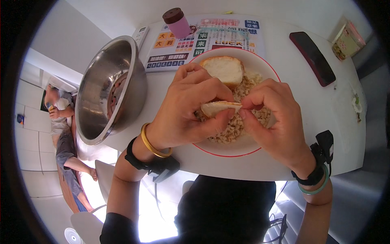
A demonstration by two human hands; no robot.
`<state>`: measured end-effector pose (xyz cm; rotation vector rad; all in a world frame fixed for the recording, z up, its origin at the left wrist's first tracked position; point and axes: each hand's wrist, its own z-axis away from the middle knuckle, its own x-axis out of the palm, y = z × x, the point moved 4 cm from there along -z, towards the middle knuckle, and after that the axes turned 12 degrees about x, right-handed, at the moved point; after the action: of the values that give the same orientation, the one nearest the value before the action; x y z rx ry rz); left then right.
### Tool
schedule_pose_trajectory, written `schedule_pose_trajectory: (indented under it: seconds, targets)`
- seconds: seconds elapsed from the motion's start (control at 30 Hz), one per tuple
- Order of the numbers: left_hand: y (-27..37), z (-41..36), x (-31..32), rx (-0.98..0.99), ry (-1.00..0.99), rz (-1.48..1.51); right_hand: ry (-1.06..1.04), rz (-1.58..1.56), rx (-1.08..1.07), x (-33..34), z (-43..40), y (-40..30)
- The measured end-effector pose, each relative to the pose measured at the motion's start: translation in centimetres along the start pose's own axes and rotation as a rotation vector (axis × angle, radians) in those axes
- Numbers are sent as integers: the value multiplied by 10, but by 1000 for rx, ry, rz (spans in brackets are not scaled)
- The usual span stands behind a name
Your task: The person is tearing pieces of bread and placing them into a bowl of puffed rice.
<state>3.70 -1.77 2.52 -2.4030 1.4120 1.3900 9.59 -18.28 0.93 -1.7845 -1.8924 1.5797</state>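
A piece of bread (220,108) is held over a white bowl with a red rim (243,152). My left hand (195,103) grips its left and middle part between thumb and fingers. At its right end, the thumb and forefinger of my right hand (271,116) pinch the edge. Below the hands, many small bread crumbs (227,132) cover the bottom of the bowl. A thicker bread slice (224,70) with a browned crust rests at the bowl's far side, on the crumbs. Fingers hide part of the held piece.
A steel basin (134,91) stands tilted-looking at left. Behind the bowl lies a printed mat (170,56) bearing writing, with a pink jar with a brown lid (178,26). A smartphone (312,58) and a patterned container (347,42) are at right. A person (65,137) reclines at far left.
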Motion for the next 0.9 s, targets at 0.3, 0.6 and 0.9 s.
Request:
schedule_pose_trajectory:
  seconds: [0.3, 0.6, 0.9]
  targets:
    - [0, 0, 0, 0, 18, 3, 41, -102, 95, 1, 2, 5]
    - [-2, 1, 0, -34, 35, 8, 0, 28, -25, 0, -1, -2]
    - [1, -3, 0, 4, -17, -5, -12, 58, -80, 0, -2, -1]
